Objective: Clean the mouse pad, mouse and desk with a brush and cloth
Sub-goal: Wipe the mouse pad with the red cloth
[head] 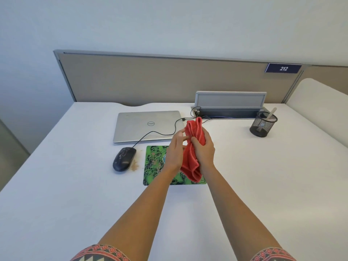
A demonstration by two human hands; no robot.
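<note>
Both hands hold a red cloth [190, 161] bunched up above the green patterned mouse pad [153, 166]. My right hand [204, 149] grips the cloth's middle, and my left hand [175, 149] pinches its left edge. A black wired mouse [124, 158] lies on the white desk [66, 185] left of the pad, with brown crumbs [135, 164] between mouse and pad. A brush handle [271, 113] sticks out of a black mesh cup [262, 126] at the back right.
A shut silver laptop [147, 126] lies behind the mouse and pad, with the mouse cable [162, 133] running across it to an open cable tray [229, 110]. A beige partition [169, 80] closes the desk's far side.
</note>
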